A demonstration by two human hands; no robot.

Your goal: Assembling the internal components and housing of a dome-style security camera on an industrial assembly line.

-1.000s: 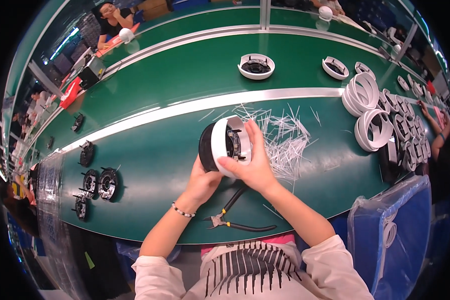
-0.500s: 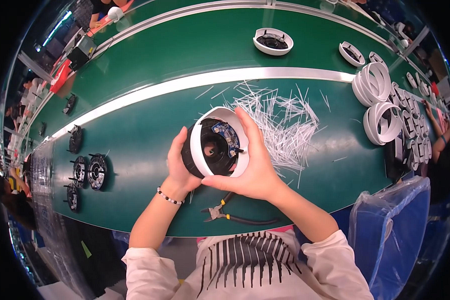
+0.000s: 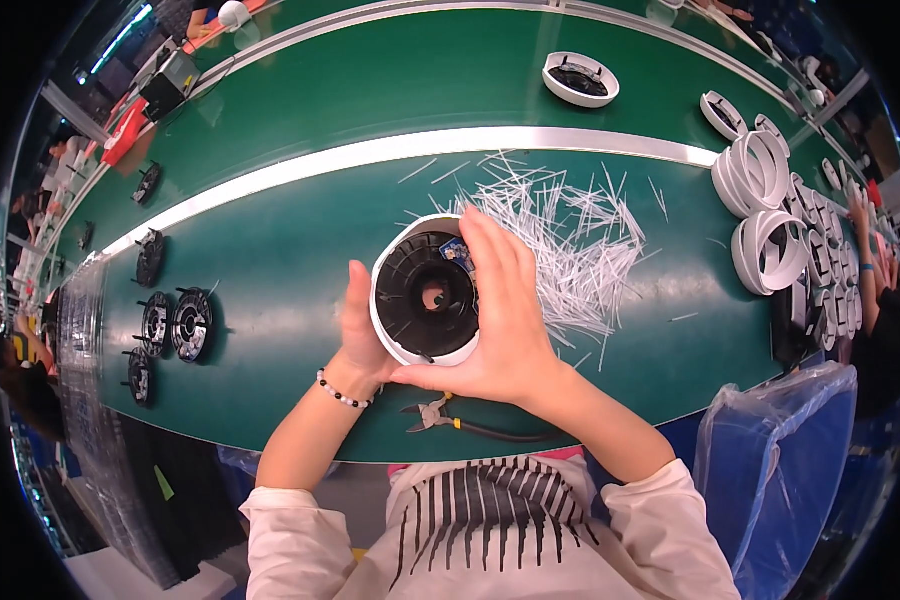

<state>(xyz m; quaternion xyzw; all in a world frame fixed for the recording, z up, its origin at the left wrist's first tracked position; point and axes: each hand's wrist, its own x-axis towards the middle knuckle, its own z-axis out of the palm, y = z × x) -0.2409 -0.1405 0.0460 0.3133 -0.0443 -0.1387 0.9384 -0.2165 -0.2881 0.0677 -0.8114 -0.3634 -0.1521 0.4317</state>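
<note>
Between my hands, above the green table, is a white ring housing point(image 3: 402, 352) with a black round part point(image 3: 400, 300) inside it. The black part has a central hole, and a bit of blue circuit board point(image 3: 456, 252) shows at its upper right. My right hand point(image 3: 505, 310) wraps the ring's right side, thumb along the lower rim and fingers over the upper edge. On the left, my left hand point(image 3: 360, 335) supports the housing from beneath; its thumb points up, apart from the rim, and its other fingers are hidden. Cutting pliers point(image 3: 435, 412) lie just below my hands.
White thin strips point(image 3: 570, 245) lie heaped right of my hands. Several black round parts point(image 3: 192, 325) stand at left, and white rings point(image 3: 768, 252) are stacked at right. Beyond the metal rail point(image 3: 390, 150) sits a white-rimmed assembly point(image 3: 581, 80). A blue plastic-covered bin point(image 3: 770, 480) stands lower right.
The housing has turned from tilted sideways to facing upward, so the black part shows inside the ring and less circuit board shows. My left thumb has come away from it.
</note>
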